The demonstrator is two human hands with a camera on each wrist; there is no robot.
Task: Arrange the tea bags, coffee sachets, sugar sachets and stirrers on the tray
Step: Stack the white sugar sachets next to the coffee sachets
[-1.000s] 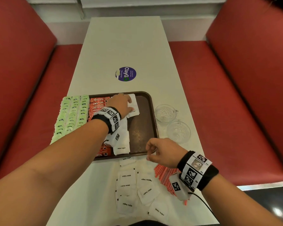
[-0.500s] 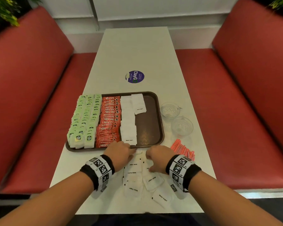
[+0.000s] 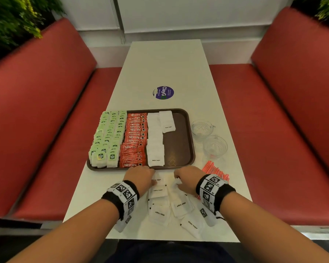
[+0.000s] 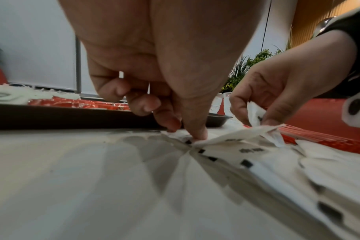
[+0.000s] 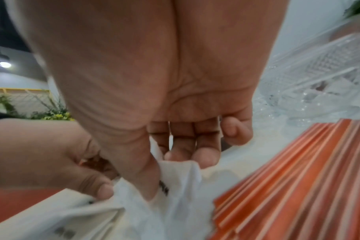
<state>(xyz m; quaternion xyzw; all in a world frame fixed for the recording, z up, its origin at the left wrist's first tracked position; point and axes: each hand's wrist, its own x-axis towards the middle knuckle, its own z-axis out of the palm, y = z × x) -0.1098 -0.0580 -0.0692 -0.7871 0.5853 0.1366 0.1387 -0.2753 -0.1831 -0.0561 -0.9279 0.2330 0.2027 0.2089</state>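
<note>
The brown tray (image 3: 179, 143) holds rows of green tea bags (image 3: 108, 137), red coffee sachets (image 3: 135, 139) and white sugar sachets (image 3: 155, 141). Loose sugar sachets (image 3: 158, 211) lie on the table in front of it. My left hand (image 3: 153, 180) pinches the corner of one sachet (image 4: 228, 138) against the table, thumb and forefinger together. My right hand (image 3: 177, 180) pinches another sugar sachet (image 5: 181, 186), with one end lifted off the pile. Red stirrers (image 3: 215, 170) lie just right of the right hand.
Two glass cups (image 3: 201, 128) (image 3: 215, 147) stand right of the tray. A round purple sticker (image 3: 163, 92) marks the white table (image 3: 165, 59) beyond it. Red benches (image 3: 46, 111) flank both sides. The tray's right part is bare.
My left hand came back from the tray's far end to the loose sugar sachets in front of it. My right hand shifted onto the same pile and took hold of a sachet.
</note>
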